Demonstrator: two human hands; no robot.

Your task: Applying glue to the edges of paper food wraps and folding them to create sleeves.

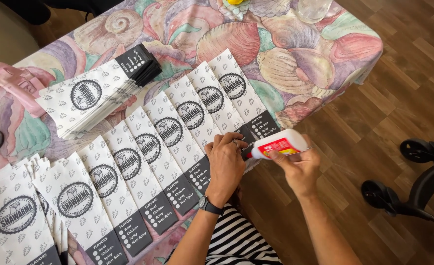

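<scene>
Striped garment at bottom edge, both forearms rising from it. Left hand, watch on wrist, lies palm down with fingers loosely curled, pressing dark lower end of printed paper sleeve at table edge. Right hand closed around white glue bottle, red label up, nozzle pointing left, touching sleeve beside left fingertips. More sleeves fanned in overlapping row leftward; separate stack behind.
</scene>
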